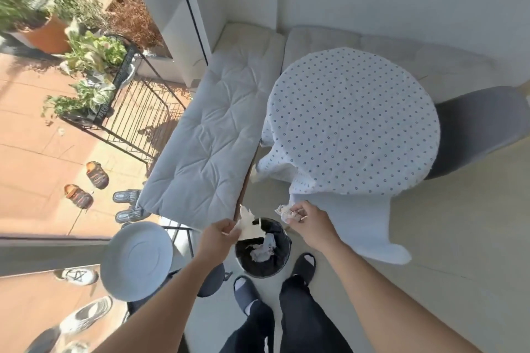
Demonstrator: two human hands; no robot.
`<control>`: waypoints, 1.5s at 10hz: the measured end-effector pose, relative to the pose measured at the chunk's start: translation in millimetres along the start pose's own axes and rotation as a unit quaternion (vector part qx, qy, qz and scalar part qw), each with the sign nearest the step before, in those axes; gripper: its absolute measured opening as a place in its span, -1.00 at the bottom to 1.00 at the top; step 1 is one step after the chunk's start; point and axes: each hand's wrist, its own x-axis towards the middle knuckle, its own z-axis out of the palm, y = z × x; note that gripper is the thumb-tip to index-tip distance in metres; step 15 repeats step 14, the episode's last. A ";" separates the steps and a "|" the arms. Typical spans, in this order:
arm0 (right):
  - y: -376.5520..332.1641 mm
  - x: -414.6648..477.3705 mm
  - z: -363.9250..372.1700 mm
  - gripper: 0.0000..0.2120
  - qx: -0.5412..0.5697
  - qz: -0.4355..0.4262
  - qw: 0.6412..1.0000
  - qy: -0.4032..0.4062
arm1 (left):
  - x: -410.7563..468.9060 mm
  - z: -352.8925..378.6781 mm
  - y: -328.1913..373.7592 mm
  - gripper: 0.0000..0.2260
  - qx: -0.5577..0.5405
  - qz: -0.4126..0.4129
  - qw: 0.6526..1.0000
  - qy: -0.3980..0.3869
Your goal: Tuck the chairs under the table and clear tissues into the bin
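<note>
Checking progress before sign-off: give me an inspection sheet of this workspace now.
Surface: round table under a dotted cloth, top bare.
Job's things: flat tissue and crumpled tissue held over the black-lined bin; tissues already inside; grey chair tucked partly under the table.
Clutter: white plate beside the bin.
Grippers: left hand pinches the flat tissue; right hand grips the crumpled tissue.
Cables: nothing seen.
Surroundings: cushioned bench, shoes, plants outside.

Flat tissue [251, 227] and crumpled tissue [288, 212] held above the black-lined bin [282, 262] (tissues already inside).
</note>
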 end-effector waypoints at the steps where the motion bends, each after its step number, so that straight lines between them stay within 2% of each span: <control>1: 7.7 -2.5 22.4 -0.79 -0.001 0.007 1.000 -0.023 | -3.7 11.0 -22.2 -0.87 -0.027 -0.032 0.999 -0.001; 3: 54.1 12.8 77.4 -0.79 -0.006 0.030 0.997 -0.076 | 8.9 54.1 -87.9 -0.88 -0.100 -0.147 0.984 -0.003; 5: 115.1 37.6 135.3 -0.77 -0.004 0.068 0.989 -0.134 | 30.4 100.3 -130.5 -0.85 -0.112 -0.171 0.979 0.009; 7: 163.1 65.2 180.1 -0.73 -0.035 0.077 0.985 -0.147 | 57.3 147.7 -165.2 -0.85 -0.109 -0.193 0.975 0.018; 10: 199.6 100.3 230.1 -0.71 -0.049 0.086 0.984 -0.146 | 90.0 193.0 -204.9 -0.82 -0.090 -0.196 0.977 -0.001; 15: 187.6 109.6 224.1 -0.67 -0.067 0.061 0.988 -0.122 | 105.7 176.3 -198.3 -0.87 -0.063 -0.170 0.983 -0.020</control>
